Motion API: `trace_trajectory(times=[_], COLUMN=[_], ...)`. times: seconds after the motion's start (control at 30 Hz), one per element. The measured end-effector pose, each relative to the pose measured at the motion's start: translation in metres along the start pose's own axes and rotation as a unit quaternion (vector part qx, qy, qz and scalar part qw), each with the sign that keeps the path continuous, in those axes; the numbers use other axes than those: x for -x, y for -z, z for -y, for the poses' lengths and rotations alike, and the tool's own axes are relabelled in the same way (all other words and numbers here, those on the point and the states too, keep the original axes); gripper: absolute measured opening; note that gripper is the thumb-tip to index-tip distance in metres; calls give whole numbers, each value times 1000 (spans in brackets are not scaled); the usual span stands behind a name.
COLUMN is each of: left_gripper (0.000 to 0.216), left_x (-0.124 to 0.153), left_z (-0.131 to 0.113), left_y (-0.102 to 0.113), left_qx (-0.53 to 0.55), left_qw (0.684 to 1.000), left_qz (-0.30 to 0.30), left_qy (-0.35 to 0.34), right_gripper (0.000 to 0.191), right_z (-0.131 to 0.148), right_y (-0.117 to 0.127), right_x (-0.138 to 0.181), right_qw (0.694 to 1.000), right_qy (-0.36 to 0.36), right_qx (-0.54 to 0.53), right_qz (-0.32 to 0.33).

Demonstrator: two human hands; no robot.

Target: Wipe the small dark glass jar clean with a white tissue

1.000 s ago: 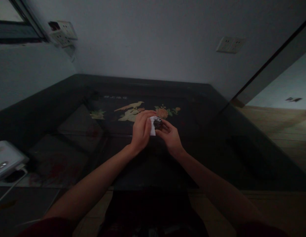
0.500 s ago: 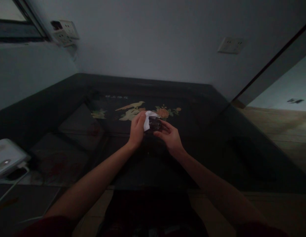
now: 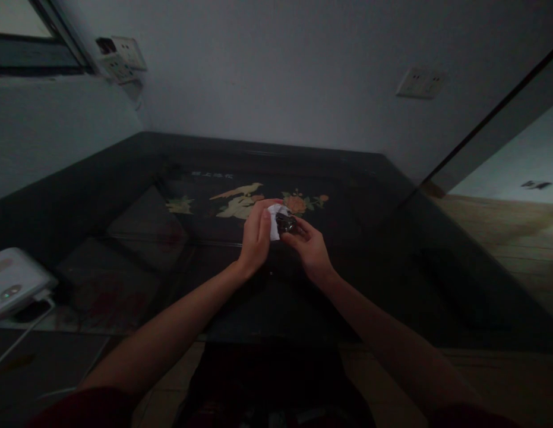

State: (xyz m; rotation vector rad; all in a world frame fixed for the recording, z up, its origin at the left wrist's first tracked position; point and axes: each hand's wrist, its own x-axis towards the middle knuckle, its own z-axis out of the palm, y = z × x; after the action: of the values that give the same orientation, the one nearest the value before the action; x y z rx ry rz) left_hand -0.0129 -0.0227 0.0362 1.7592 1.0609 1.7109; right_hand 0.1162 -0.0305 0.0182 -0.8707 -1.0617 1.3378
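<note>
My left hand [image 3: 257, 230] holds a white tissue [image 3: 275, 223], its fingers closed behind it and pressing it against a small dark, shiny object. That object [image 3: 286, 223] looks like dark glass or glossy plastic; its exact kind is hard to make out in the dim light. From the other side my right hand [image 3: 308, 242] grips it between thumb and fingers. Both hands are close together above the middle of a dark glass-topped table [image 3: 276, 297]. Beneath the glass, just beyond the hands, shows a picture [image 3: 240, 199] of a bird and flowers.
A white box-shaped device [image 3: 18, 282] with a cable [image 3: 24, 339] sits at the table's left front edge. Wall sockets [image 3: 421, 83] are on the wall behind, with more sockets [image 3: 125, 59] at the left corner. A dark flat shape [image 3: 454, 285] lies at the right.
The dark object has turned in my fingers and now looks tilted. My left hand and the tissue have shifted slightly to the right, around its side.
</note>
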Motion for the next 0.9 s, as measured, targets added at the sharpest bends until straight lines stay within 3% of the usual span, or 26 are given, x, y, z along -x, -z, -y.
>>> trace_trajectory(times=[0.1, 0.2, 0.3, 0.43, 0.53, 0.63, 0.7, 0.77, 0.9], left_gripper=[33, 32, 35, 36, 38, 44, 45, 43, 42], left_x=[2, 2, -1, -8, -14, -17, -18, -16, -10], left_z=[-3, -8, -8, 5, 17, 21, 21, 21, 20], left_y=[1, 2, 3, 3, 1, -2, -3, -4, -2], left_qx=[-125, -145, -91, 50, 167, 262, 299, 307, 232], left_qw=[981, 971, 987, 996, 968, 929, 907, 904, 951], left_qz=[54, 80, 56, 21, -7, 52, 92, 82, -5], left_qy=[-135, -174, -121, 68, 189, 257, 283, 286, 206], right_gripper=[44, 37, 41, 51, 52, 56, 58, 58, 54], right_z=[-3, -5, -3, 1, 3, 4, 2, 1, -1], right_y=[1, 2, 1, -1, -1, -1, -1, -1, -1], right_x=[-1, -2, -2, 1, 2, 2, 1, 0, 0], right_qw=[1000, 999, 1000, 1000, 1000, 1000, 1000, 1000, 1000], right_qy=[7, 12, -1, -25, -18, -3, 0, -1, 9], right_qx=[16, 28, 22, 3, -3, -7, -7, -3, 11], right_qz=[-13, -12, -14, -12, -4, 11, 16, 14, 16])
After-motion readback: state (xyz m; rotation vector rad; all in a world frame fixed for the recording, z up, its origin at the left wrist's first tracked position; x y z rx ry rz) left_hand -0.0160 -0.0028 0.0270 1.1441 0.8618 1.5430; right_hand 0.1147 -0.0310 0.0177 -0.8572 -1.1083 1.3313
